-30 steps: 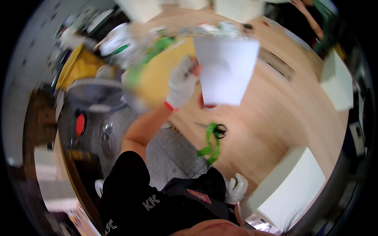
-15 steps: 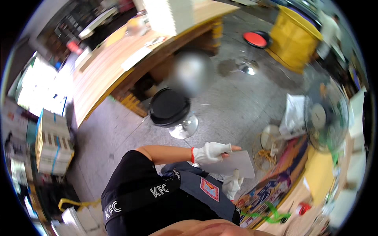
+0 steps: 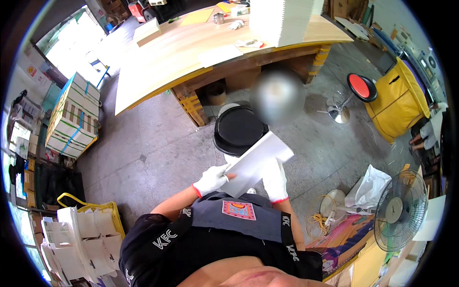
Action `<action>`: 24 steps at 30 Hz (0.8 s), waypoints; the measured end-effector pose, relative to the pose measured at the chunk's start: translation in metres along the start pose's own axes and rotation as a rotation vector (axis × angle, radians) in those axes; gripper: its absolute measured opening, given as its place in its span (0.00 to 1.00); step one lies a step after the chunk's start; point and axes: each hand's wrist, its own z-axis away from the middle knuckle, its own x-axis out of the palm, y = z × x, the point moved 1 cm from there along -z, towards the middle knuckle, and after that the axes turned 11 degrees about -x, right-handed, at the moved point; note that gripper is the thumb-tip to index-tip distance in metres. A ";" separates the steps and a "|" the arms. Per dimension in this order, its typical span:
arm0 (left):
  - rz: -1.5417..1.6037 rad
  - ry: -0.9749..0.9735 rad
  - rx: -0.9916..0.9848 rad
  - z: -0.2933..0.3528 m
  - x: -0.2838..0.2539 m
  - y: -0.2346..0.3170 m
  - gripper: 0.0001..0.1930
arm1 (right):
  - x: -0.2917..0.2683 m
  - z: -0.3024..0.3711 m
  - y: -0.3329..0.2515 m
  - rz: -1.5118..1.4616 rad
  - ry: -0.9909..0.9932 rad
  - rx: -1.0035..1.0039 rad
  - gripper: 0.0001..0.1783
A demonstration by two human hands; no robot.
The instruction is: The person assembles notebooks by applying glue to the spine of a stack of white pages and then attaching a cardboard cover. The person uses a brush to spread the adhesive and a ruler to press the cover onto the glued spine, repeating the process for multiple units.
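In front of my body I hold a tilted white sheet-like piece, apparently paper or thin card; I cannot tell whether it is one sheet or several. My left hand, in a white knit glove with a red cuff and bare fingertips, grips its left edge. My right hand, gloved the same way, is closed at its right side, and its fingertips are hard to make out. Just beyond the paper stands a stool with a black round seat, partly covered by it.
A long wooden table ahead carries a tall white paper stack and gloves. A red-seated stool and yellow bin stand right. A fan is near right; strapped stacks and a loaded yellow cart are left.
My view and body have turned right-to-left toward the table. The white piece has swung up in front of me, near the black stool, and my right hand has come to its right side.
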 end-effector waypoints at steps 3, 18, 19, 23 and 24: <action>0.253 0.133 -0.067 -0.005 -0.023 -0.014 0.21 | 0.036 -0.054 0.015 -0.375 0.002 0.205 0.24; 1.126 0.447 -0.287 -0.080 -0.167 -0.212 0.18 | 0.132 -0.180 0.215 1.173 -0.422 0.209 0.32; 1.142 0.436 -0.307 -0.081 -0.181 -0.221 0.18 | 0.137 -0.178 0.232 1.202 -0.466 0.242 0.32; 0.965 0.495 -0.317 -0.106 -0.247 -0.245 0.16 | 0.173 -0.163 0.263 1.553 -0.604 0.496 0.31; 0.938 0.478 -0.310 -0.112 -0.261 -0.254 0.16 | 0.179 -0.158 0.264 1.577 -0.590 0.500 0.31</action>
